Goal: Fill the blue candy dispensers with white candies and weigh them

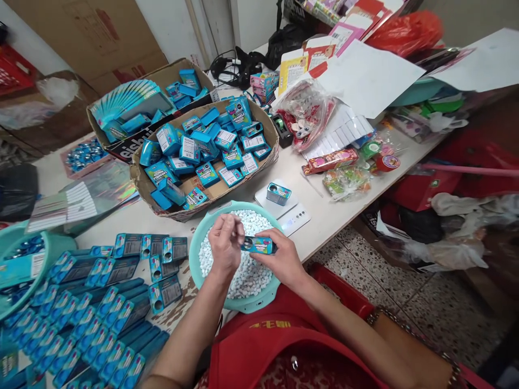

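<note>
Though crowded, a pale table (324, 219) — teal basin (194, 253) on top, speckled floor (367, 262) below.

"CARAMELO MACIZO" on blue box (263, 245) in the right hand (284, 256); same wording on several boxes (207, 174) in the front carton (186, 213). Rear carton (126, 156): white letters "eishu" on black, the rest unclear. Red apron (239, 354): yellow characters, illegible. Box on the scale (279, 193): lettering too small to confirm. White back labels: fine print, unreadable.
</note>
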